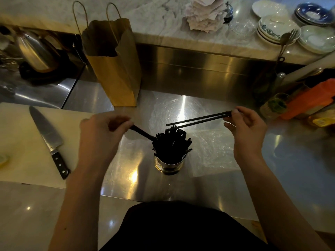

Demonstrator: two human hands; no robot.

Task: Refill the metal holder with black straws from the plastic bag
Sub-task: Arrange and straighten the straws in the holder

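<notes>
A shiny metal holder [167, 164] stands on the steel counter in the middle, packed with upright black straws [171, 144]. My left hand [101, 131] pinches a black straw [143, 132] whose far end reaches into the bunch. My right hand [246, 127] holds two black straws [197, 120] by their right ends, level above the holder and pointing left. A clear plastic bag [208, 142] lies flat and crumpled on the counter behind and to the right of the holder.
A brown paper bag [116, 73] stands behind the holder to the left. A chef's knife [49, 140] lies on the white cutting board [21, 160]. Stacked plates [277, 31] fill the marble shelf at the back right. Bottles and an orange item [308, 100] crowd the right edge.
</notes>
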